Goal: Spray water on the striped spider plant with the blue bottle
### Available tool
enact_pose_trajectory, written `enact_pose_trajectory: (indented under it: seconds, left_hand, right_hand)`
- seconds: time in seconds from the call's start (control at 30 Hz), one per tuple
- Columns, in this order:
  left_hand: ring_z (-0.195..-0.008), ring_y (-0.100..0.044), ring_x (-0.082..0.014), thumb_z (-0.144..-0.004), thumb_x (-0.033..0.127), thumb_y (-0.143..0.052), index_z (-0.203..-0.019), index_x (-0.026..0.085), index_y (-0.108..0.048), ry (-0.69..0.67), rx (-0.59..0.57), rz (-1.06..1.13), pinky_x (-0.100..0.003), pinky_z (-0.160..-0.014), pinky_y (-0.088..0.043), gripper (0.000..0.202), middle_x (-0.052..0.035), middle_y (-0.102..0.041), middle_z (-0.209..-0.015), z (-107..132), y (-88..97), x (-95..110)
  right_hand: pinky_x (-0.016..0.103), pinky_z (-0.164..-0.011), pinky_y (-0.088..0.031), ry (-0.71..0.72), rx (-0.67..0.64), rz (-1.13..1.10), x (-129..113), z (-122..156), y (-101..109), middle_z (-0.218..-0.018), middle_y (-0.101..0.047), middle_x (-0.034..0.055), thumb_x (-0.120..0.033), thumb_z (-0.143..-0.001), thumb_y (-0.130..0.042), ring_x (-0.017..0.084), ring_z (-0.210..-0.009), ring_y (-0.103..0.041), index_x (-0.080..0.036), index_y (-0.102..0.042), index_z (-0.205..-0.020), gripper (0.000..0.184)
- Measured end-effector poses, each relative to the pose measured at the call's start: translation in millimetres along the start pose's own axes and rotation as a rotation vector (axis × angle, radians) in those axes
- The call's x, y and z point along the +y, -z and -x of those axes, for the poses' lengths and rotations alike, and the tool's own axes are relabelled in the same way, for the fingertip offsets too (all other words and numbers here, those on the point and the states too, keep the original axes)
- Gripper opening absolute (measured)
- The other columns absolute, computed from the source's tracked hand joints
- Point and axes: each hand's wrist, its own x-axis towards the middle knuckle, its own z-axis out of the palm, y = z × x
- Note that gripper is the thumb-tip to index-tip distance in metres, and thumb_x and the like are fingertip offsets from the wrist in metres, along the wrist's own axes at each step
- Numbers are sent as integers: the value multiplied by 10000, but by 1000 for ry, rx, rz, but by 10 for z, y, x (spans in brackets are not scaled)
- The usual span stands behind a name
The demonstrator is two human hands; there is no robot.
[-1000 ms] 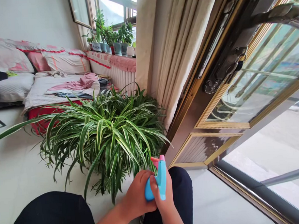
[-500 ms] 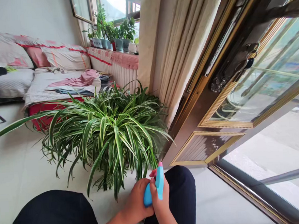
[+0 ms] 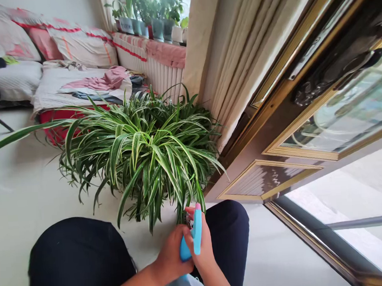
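Far ahead and to the left of the hands, a bed (image 3: pixel 57 126) holds pillows and rumpled clothes, with a ribbed white radiator (image 3: pixel 163 71) beyond it. A dark trouser knee (image 3: pixel 78 260) sits left of the hands on a pale tiled floor. A large spider plant (image 3: pixel 140 159), with arching green-and-cream leaves, spreads directly ahead of the hands, its lowest leaf tips just beyond them.

The left hand (image 3: pixel 170 253) reaches in from the lower left and clenches the rounded body of a blue spray bottle (image 3: pixel 196 225). The bottle sits in the hands, its long axis nearly upright and leaning slightly right, with its pink-tipped head toward the plant. The right hand (image 3: pixel 202 253) comes up from below, wrapped around the pale blue neck, and is the nearer hand to the leaves. Whether the trigger is pressed cannot be told.

To the right of the hands lie a second dark knee (image 3: pixel 230 231), a pleated cream curtain (image 3: pixel 228 70) and a gold-framed glass door (image 3: pixel 296 157).
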Motion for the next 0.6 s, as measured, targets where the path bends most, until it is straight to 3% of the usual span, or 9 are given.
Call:
enact_pose_trajectory:
  seconds: [0.13,0.3,0.4,0.5,0.6]
  left_hand:
    - [-971,-641,-289,-633,227,-631,-1051,198,-556,-28,101,21,-445,-856,-530,426,-83,-658,-1027,129,72,-125]
    - [-1149,-594,-329,-729,237,-597,-1305,212,-437,-77,233,-42,-494,-947,-503,598,-134,-614,-1212,333,112,-402]
    - [-1156,-587,-335,-750,269,-595,-1317,218,-435,-74,252,-23,-487,-962,-502,592,-131,-611,-1213,459,145,-532]
    - [-1182,-568,-328,-783,344,-592,-1309,228,-435,-41,183,55,-466,-998,-490,561,-128,-580,-1255,569,262,-602]
    - [-1351,-411,-355,-784,409,-601,-1450,265,-224,-35,186,72,-501,-1091,-408,779,-154,-392,-1469,636,465,-605]
  right_hand:
    - [273,-592,-488,50,-90,40,-99,-46,-169,-758,-578,-1,-211,-720,-555,144,-623,-556,-192,-561,-891,172]
    - [232,-524,-451,62,-150,56,-144,-56,-445,-641,-515,-41,-187,-727,-538,113,-531,-503,-198,-518,-792,69]
    - [263,-596,-488,83,-189,81,-163,-1,-535,-709,-588,-10,-182,-738,-542,136,-596,-564,-188,-572,-865,130]
    - [307,-674,-533,111,-217,101,-173,64,-570,-911,-662,55,-207,-780,-544,183,-738,-645,-182,-583,-1078,302]
    - [379,-839,-542,208,-272,99,-198,118,-588,-1152,-633,105,-268,-854,-529,237,-994,-652,-210,-496,-1267,418]
